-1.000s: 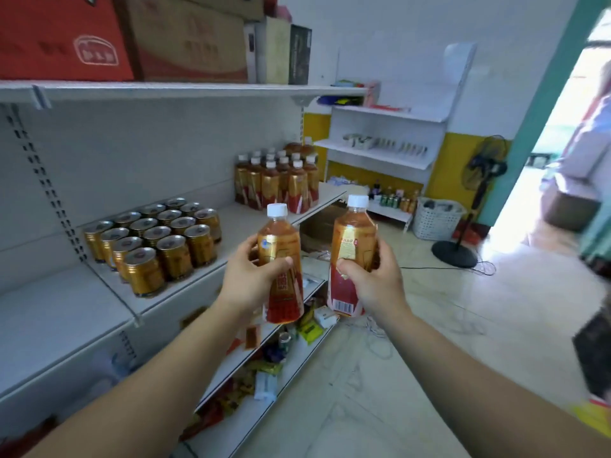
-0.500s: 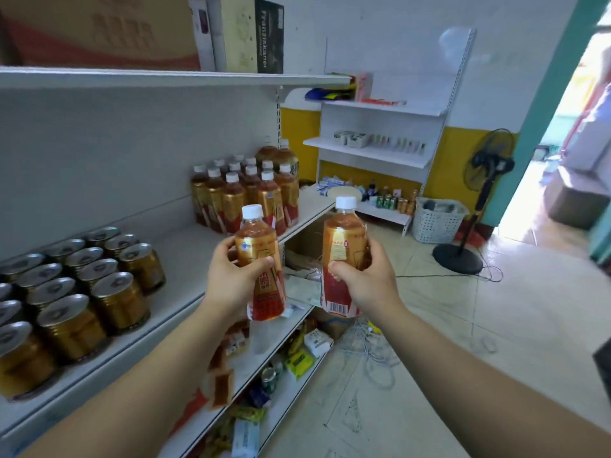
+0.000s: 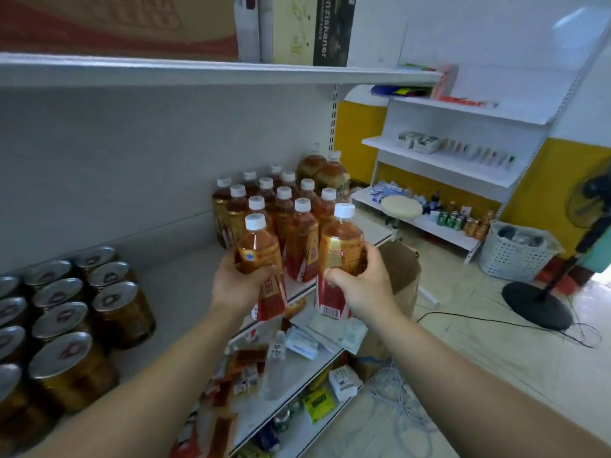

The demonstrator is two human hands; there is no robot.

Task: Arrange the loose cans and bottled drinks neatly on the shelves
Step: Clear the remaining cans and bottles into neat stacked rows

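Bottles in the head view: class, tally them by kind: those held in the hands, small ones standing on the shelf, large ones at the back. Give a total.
Held bottles: 2, in the left hand and right hand.
Small bottles on the shelf: 11.
Large bottles: 2.
Total: 15.

We're in a small shop: white slotted shelving stocked with tidy rows of identical bottles and cans, cartons stacked up top, another rack of small goods on the far wall.
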